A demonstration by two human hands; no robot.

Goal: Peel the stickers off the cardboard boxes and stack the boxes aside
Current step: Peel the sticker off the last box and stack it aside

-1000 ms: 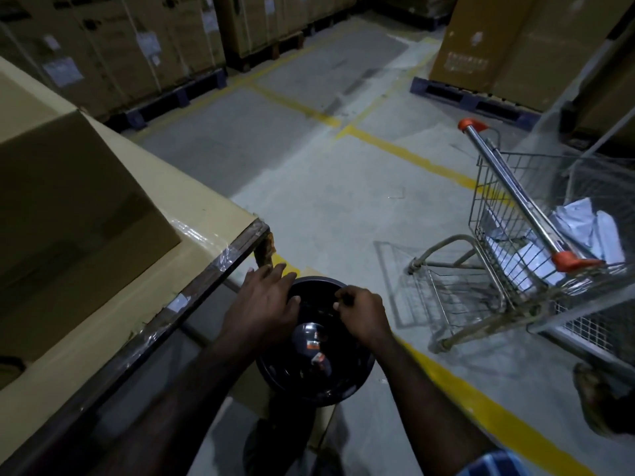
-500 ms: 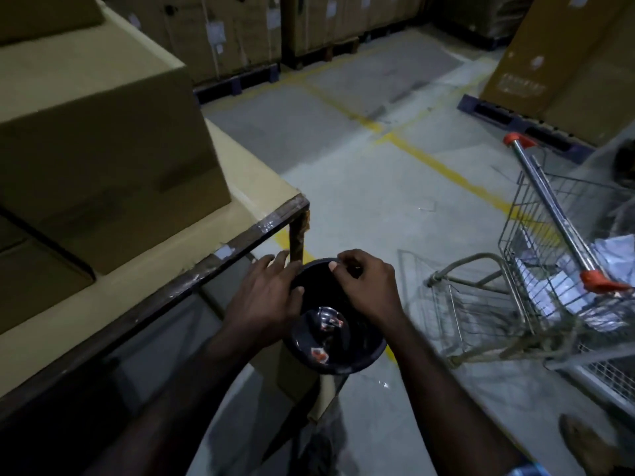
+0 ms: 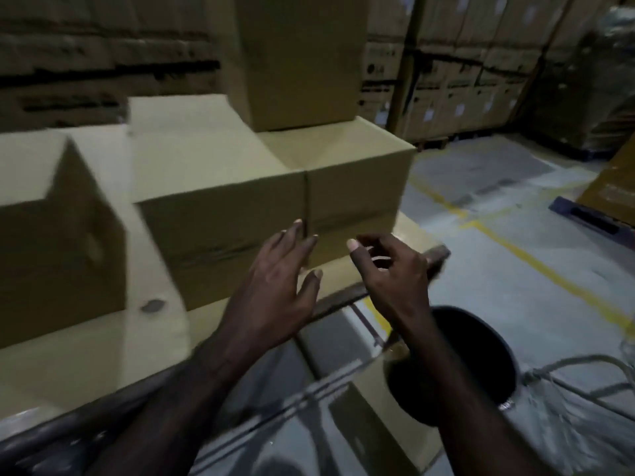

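Both hands have come up off the black bin since half a second ago, and the view has swung up to the boxes, so everything's a bit motion-blurred. The left hand (image 3: 275, 286) is raised with fingers spread and mostly straight, holding nothing, its fingertips up against the front of the low wide cardboard box (image 3: 220, 214), though I can't tell if they actually touch it. The right hand (image 3: 388, 269) hangs just beside it with fingers loosely curled and nothing in it that I can make out.

That wide box sits on the tabletop (image 3: 86, 355), which is covered in cardboard sheet and has a dark metal edge. A taller box (image 3: 302, 60) stands on top of it toward the back, and another box (image 3: 58, 242) sits to the left, just beside it. No stickers I can pick out on the near faces, too blurry.

The black bin (image 3: 481, 355) is now low on the right, below the right forearm, on the floor side of the tabletop. More stacked cartons (image 3: 457, 91) line the far wall.
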